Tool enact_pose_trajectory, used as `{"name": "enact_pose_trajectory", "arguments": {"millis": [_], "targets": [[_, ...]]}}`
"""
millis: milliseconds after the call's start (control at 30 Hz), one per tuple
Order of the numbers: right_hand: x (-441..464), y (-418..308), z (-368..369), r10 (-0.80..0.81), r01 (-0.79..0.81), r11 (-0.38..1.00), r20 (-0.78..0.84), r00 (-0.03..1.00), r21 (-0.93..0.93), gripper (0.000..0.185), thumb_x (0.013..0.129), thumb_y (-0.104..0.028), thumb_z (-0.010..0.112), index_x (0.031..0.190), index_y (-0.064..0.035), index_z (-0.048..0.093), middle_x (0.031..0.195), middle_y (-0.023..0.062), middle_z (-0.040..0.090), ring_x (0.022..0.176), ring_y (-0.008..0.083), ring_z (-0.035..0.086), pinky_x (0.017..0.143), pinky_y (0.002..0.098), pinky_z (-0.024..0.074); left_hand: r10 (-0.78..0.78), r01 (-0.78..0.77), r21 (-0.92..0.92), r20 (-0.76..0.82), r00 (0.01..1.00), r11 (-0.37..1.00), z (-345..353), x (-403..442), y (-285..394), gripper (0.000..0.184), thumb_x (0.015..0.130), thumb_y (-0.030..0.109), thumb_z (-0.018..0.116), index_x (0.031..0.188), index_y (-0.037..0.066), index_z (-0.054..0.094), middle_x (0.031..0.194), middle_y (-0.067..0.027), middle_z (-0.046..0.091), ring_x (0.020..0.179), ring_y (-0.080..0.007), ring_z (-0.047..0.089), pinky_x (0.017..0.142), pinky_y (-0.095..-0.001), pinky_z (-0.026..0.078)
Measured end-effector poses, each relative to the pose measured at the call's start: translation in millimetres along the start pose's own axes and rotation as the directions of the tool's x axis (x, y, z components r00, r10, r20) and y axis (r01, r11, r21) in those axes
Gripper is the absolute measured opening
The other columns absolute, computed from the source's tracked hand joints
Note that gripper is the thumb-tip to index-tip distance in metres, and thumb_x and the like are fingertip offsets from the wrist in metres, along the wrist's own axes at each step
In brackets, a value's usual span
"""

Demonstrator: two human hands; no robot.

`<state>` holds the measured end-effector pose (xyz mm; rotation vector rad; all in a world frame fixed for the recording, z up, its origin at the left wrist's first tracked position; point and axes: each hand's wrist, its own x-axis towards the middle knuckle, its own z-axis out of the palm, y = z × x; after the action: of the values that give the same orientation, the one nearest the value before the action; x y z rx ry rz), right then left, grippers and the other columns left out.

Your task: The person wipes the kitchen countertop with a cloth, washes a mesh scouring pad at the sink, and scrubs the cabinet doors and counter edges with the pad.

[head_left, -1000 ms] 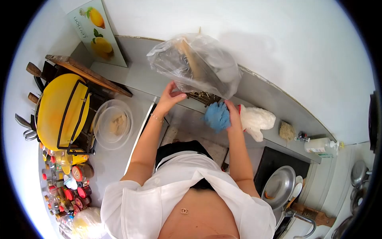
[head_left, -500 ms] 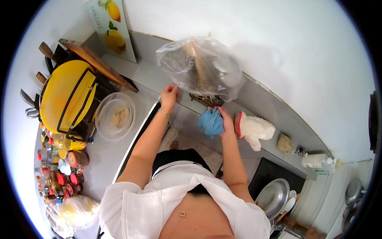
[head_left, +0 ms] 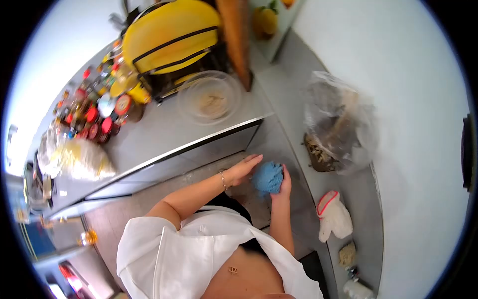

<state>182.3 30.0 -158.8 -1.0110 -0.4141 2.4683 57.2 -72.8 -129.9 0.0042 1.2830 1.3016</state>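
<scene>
A crumpled blue cloth (head_left: 268, 178) is bunched in my right hand (head_left: 285, 185), whose fingers wrap its right side. Just left of the cloth is my left hand (head_left: 242, 169), fingers stretched out and nothing in it; a bracelet (head_left: 222, 179) circles that wrist. Whether the left hand touches the cloth I cannot tell. Both hands are in front of my body, between the counter on the left and the ledge on the right. A white mitt with a red edge (head_left: 334, 215) lies on the ledge, to the right of my right hand.
On the grey counter (head_left: 149, 144) stand a clear plastic bowl (head_left: 185, 107), a yellow rack-held board (head_left: 172, 37), several jars and bottles (head_left: 92, 115) and a plastic bag (head_left: 82, 159). The ledge carries a plastic-covered bundle (head_left: 343, 124) and a sponge (head_left: 347, 254).
My view has turned toward the left counter. My left hand has come away from the ledge to beside the blue cloth, its fingers now straightened. The right hand keeps hold of the cloth.
</scene>
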Motion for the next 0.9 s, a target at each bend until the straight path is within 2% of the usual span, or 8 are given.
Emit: {"name": "enact_pose_trajectory", "arguments": {"millis": [67,200,333,433,533,633,800,900], "targets": [[14,21,21,0.046,-0.045,0.999,0.049,0.998,-0.016,0.024,0.087,-0.028,0.049,0.096,-0.0068,0.056,0.093,0.0056,0.06,0.087,0.0201,0.058,0.08,0.0352,0.045,-0.121,0.143,-0.159,0.143,0.982,0.977,-15,-17,-2,0.063,0.083,0.047,0.053,0.131,0.013,0.029,0.128,-0.0066,0.038,0.119,-0.022,0.036,0.092,-0.0567,0.029],[22,78,59,-0.11,0.157,0.941,0.167,0.98,-0.299,0.044,0.083,-0.025,0.059,0.117,-0.0047,0.041,0.108,0.0088,0.05,0.098,0.0188,0.05,0.084,0.0333,0.0417,0.125,-0.132,-0.183,-0.051,0.991,0.974,-51,-45,-4,0.048,0.087,0.035,0.053,0.125,0.01,0.038,0.119,-0.0077,0.046,0.108,-0.0192,0.044,0.089,-0.0442,0.038],[18,150,103,-0.193,0.509,0.528,0.487,0.852,-0.68,0.068,0.073,-0.015,0.069,0.128,-0.0033,0.032,0.117,0.0146,0.044,0.106,0.021,0.044,0.091,0.0312,0.0357,0.507,-0.506,0.094,-0.318,0.801,0.857,-135,-52,-17,0.038,0.088,0.017,0.05,0.122,0.002,0.042,0.11,-0.0072,0.051,0.097,-0.0134,0.048,0.084,-0.0268,0.04],[42,210,131,-0.039,0.486,0.541,0.556,0.83,-0.687,0.067,0.075,-0.015,0.068,0.129,-0.0037,0.031,0.123,0.0135,0.039,0.109,0.0196,0.042,0.092,0.03,0.0351,0.619,-0.521,0.335,-0.389,0.683,0.785,-205,-87,-5,0.054,0.085,0.013,0.055,0.132,0.002,0.03,0.116,-0.0119,0.049,0.102,-0.0161,0.047,0.083,-0.0258,0.041],[67,261,180,-0.124,0.608,0.432,0.624,0.772,-0.666,0.071,0.071,-0.024,0.071,0.128,-0.0052,0.034,0.129,0.0216,0.034,0.114,0.03,0.041,0.093,0.0356,0.0351,0.809,-0.281,0.76,-0.534,0.245,0.586,-266,-143,-4,0.066,0.077,0.016,0.061,0.132,0.0,0.027,0.124,-0.0229,0.042,0.112,-0.0331,0.044,0.094,-0.0372,0.035],[84,304,222,-0.258,0.661,-0.219,0.696,0.67,-0.717,0.076,0.068,-0.036,0.07,0.13,-0.0127,0.034,0.132,0.024,0.029,0.118,0.0378,0.035,0.098,0.0438,0.029,0.871,0.081,0.908,-0.365,-0.328,0.41,-329,-215,-18,0.076,0.073,0.019,0.067,0.131,-0.004,0.024,0.131,-0.0246,0.032,0.122,-0.0366,0.031,0.1,-0.041,0.026],[124,388,242,-0.122,0.565,-0.525,0.714,0.69,-0.636,0.07,0.065,-0.038,0.068,0.127,-0.0192,0.041,0.135,0.0217,0.026,0.124,0.0389,0.023,0.101,0.0508,0.0177,0.73,0.37,0.711,-0.293,-0.618,0.598,-393,-317,-17,0.112,0.06,0.041,0.077,0.135,-0.005,0.008,0.134,-0.0327,0.016,0.127,-0.0435,0.014,0.1,-0.0518,0.016],[124,432,258,-0.075,0.63,-0.561,0.791,0.607,-0.537,0.063,0.064,-0.033,0.069,0.122,-0.0205,0.047,0.133,0.0186,0.028,0.124,0.0373,0.024,0.101,0.0495,0.0189,0.529,0.249,0.525,-0.492,-0.691,0.814,-460,-344,-21,0.128,0.052,0.057,0.075,0.134,-0.006,0.0,0.136,-0.0352,0.008,0.129,-0.0433,0.006,0.1,-0.0537,0.016]]}}
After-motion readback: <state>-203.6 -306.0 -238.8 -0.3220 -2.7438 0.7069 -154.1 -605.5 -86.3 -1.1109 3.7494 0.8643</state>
